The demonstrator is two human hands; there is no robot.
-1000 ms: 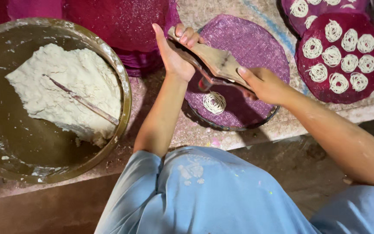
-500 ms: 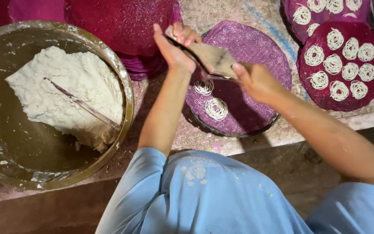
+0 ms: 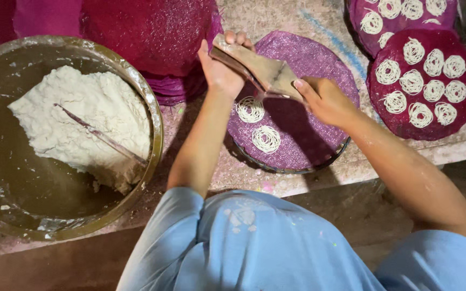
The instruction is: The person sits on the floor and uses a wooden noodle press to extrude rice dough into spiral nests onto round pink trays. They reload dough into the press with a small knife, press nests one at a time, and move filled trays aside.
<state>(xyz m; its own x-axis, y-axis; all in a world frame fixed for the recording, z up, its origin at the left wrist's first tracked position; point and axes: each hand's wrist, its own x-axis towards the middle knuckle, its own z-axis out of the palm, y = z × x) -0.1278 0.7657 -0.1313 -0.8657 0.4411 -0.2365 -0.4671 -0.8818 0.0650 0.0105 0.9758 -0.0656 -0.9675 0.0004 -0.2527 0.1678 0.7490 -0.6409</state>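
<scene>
Wooden press (image 3: 260,70), both hands gripping, over purple mat (image 3: 308,129)

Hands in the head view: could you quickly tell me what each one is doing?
Left hand: closed on the noodle press.
Right hand: closed on the same press, above the purple mat.

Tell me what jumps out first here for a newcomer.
Both hands, left hand and right hand, clasp a wooden press over a purple round mat at centre, where two white noodle coils lie. At left, a big metal bowl holds white dough. At far right, a red mat carries many finished coils.
</scene>
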